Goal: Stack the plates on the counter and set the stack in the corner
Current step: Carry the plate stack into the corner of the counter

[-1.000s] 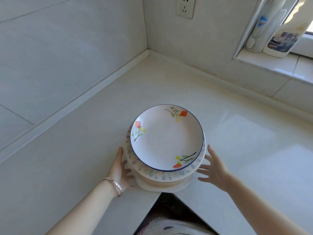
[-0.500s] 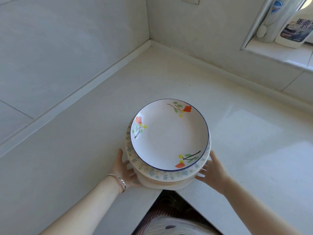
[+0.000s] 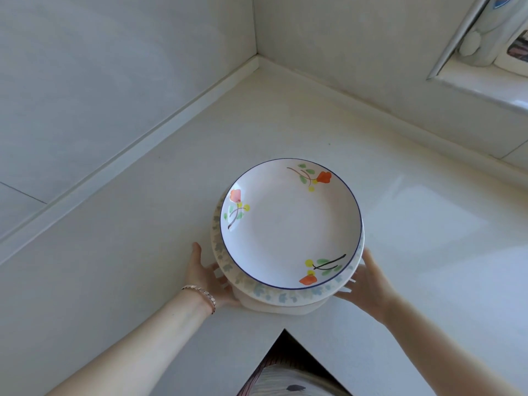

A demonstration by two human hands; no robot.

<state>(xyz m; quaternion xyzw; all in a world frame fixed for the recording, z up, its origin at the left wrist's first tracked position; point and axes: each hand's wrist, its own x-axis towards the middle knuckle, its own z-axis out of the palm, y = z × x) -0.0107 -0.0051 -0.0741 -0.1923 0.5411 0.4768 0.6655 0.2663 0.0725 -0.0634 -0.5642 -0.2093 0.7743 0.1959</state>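
Note:
A stack of plates sits near the inner front edge of the white counter. On top lies a white plate with a blue rim and orange flowers; under it a plate with a pale blue leaf border, then a plain cream one. My left hand, a bracelet on its wrist, cups the stack's left underside. My right hand holds the stack's right side, fingers tucked under the rim. The wall corner lies beyond the stack, apart from it.
Tiled walls close the counter on the left and at the back. A window sill at the upper right carries bottles. The counter's notched front edge is just below the stack.
Both hands have closed in onto the stack's sides; the right hand was apart from it a second ago. The stack has shifted a little away from me, toward the corner.

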